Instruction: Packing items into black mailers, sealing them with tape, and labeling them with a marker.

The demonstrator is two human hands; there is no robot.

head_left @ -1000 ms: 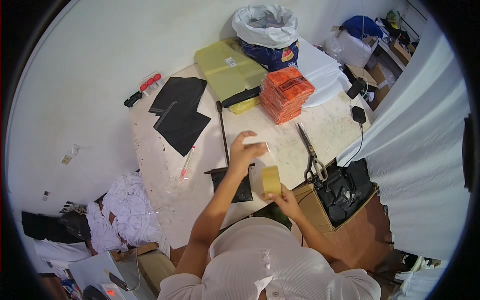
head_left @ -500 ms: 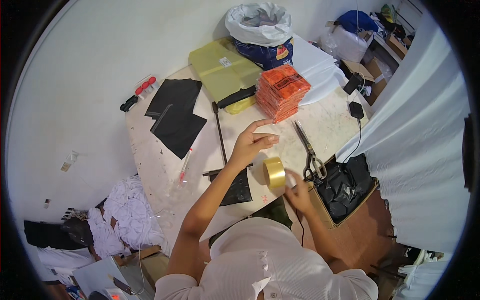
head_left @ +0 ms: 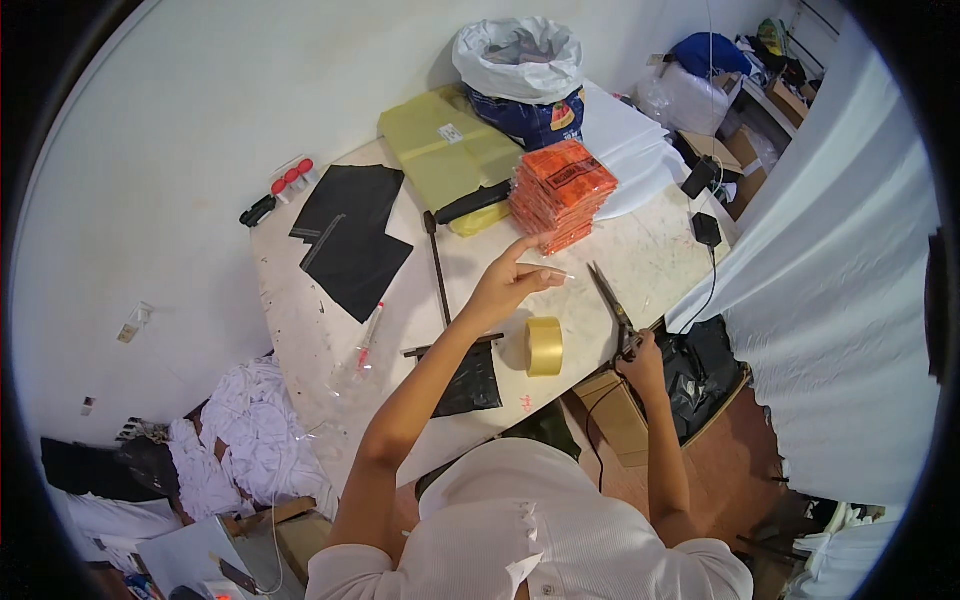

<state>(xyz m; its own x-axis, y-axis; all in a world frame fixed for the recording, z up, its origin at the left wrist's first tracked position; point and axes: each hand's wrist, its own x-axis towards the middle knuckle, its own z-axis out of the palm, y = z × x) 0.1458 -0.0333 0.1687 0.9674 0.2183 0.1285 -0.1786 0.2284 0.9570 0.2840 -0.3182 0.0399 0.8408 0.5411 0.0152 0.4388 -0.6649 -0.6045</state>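
Observation:
My left hand (head_left: 510,285) is over the middle of the table, thumb and fingers pinched on a thin pale strip (head_left: 568,276), perhaps tape. At the table's right edge, my right hand (head_left: 645,368) is closed around the dark handles of a large pair of scissors (head_left: 614,300). The blades point away from me over the tabletop. Between my hands a roll of yellowish tape (head_left: 544,348) stands on its edge, touched by neither. Under my left forearm lies a black plastic bag (head_left: 470,382). A stack of orange plastic-wrapped packets (head_left: 562,195) rises just beyond my left fingertips.
Black cloth pieces (head_left: 355,250) and a red-capped pen (head_left: 371,334) lie on the left. A dark rod (head_left: 439,270) runs away from me. Farther back are a yellow package (head_left: 445,135) and a white-lined bag (head_left: 520,75). A box of black bags (head_left: 705,375) stands below the right edge.
My right hand has let go of the tape roll, moved right, and taken hold of the scissors' handles. My left hand has barely moved; a pale strip now shows at its fingertips.

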